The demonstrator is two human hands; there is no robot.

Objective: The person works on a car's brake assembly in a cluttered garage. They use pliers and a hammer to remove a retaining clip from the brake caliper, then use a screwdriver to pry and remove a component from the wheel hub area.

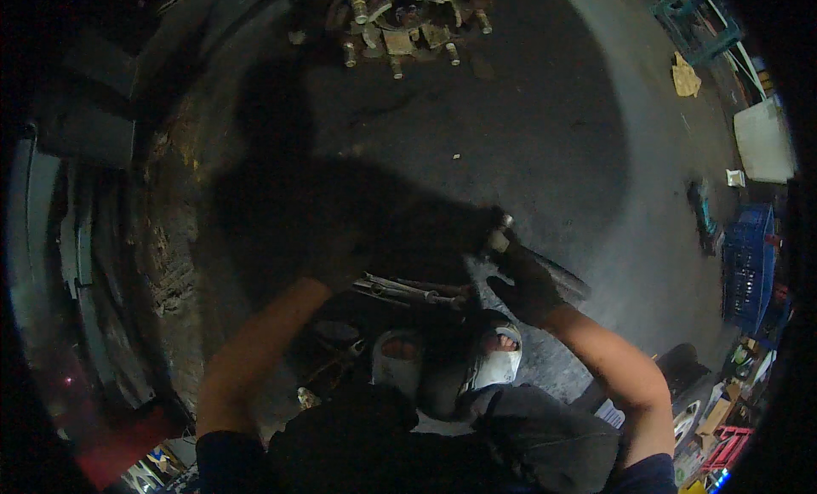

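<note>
My right hand [529,283], in a dark glove, reaches over the floor with its thumb stretched away from the fingers. Its fingertips are at a tool end [499,239] with pale metal tips. A dark bar [568,279] lies on the floor beyond this hand; whether the two are one piece I cannot tell. My left hand [337,262], also dark-gloved, is sunk in shadow, so its fingers do not show. Close to it, between the hands, several long metal hand tools [400,288] resembling wrenches lie in a row in front of my feet.
At the far side is a rusty wheel hub [400,41] with several studs. White slippers [504,368] are on my feet. To the right stand a blue crate [749,268], a white container [762,141] and a green crate [694,26]. Dark panels [77,230] line the left.
</note>
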